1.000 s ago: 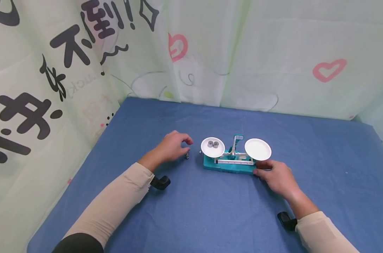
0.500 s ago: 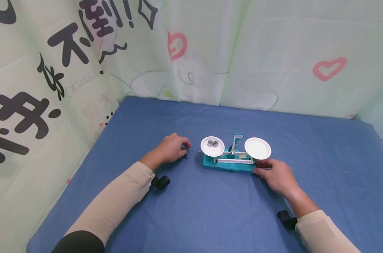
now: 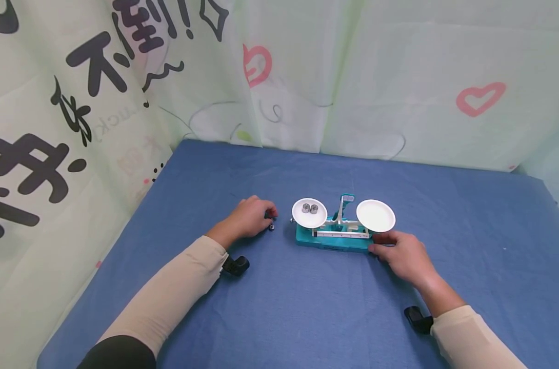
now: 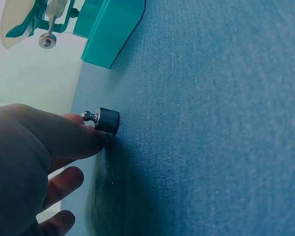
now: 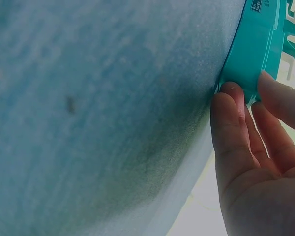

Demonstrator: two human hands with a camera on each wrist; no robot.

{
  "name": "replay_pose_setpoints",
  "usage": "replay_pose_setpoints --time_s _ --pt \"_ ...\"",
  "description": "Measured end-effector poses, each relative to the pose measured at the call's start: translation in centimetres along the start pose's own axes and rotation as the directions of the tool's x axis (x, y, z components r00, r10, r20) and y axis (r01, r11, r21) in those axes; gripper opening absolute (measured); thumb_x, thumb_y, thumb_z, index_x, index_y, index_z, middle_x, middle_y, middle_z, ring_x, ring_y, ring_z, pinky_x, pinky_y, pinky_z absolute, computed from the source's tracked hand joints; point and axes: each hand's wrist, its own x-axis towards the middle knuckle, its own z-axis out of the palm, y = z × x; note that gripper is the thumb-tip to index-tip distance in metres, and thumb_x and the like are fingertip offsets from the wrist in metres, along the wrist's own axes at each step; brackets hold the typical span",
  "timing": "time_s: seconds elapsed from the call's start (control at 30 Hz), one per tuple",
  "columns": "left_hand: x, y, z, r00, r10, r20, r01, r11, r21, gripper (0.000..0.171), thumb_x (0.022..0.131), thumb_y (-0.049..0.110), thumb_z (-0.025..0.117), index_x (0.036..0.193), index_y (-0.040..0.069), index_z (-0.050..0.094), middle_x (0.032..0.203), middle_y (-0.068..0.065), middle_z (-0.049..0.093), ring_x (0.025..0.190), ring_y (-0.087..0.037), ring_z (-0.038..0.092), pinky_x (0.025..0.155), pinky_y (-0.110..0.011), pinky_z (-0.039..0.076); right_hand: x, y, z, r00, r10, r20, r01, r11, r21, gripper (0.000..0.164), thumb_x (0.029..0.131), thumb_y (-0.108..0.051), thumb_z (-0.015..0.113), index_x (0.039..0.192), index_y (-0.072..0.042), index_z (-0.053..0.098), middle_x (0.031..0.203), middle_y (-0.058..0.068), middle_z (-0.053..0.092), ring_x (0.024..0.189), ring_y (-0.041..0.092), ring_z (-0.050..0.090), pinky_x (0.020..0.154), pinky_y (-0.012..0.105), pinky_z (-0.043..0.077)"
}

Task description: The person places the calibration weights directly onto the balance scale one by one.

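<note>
Beside the scale's left end, a small metal weight with a knob stands at the cloth. The thumb and index finger of my left hand close around it; the thumb overlaps its lower edge in the left wrist view. The other left fingers are loosely bent below. My right hand grips the right end of the teal base of a balance scale, thumb above and fingers at its end. Two metal weights sit in the left white pan; the right white pan holds nothing.
A blue cloth covers the table. Pale printed curtains hang behind it and along the left. A black wrist device sits below the left wrist, and another black device below the right wrist.
The left hand has come down slightly and its thumb and index finger have closed in on the weight. The right hand stays on the scale. The head view has shifted a little.
</note>
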Motion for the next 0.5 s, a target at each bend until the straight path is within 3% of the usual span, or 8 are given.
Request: replay_pose_setpoints --time_s 0.27,0.5 --pt "0.12 0.03 0.21 0.999 -0.025 -0.021 0.026 1.000 0.007 0.014 0.094 0.011 0.068 0.107 0.013 0.072 0.100 0.001 0.069 0.098 -0.023 0.055 0.091 -0.044 0.042 -0.05 -0.13 -0.01 1.000 -0.004 -0.005 0.003 1.000 -0.010 0.035 0.094 -0.017 0.068 0.119 0.008 0.066 0.105 0.022 0.069 0.081 0.024 0.065 0.070 0.037 0.048" --pt "-0.30 0.13 -0.49 0.999 -0.037 -0.036 0.037 0.999 -0.009 0.014 0.095 0.012 0.068 0.108 0.012 0.072 0.103 0.000 0.069 0.101 -0.023 0.055 0.094 -0.045 0.041 -0.12 -0.17 -0.11 1.000 0.001 0.001 -0.001 1.000 -0.003 0.036 0.094 -0.018 0.068 0.119 0.008 0.065 0.105 0.022 0.069 0.081 0.025 0.064 0.070 0.037 0.048"
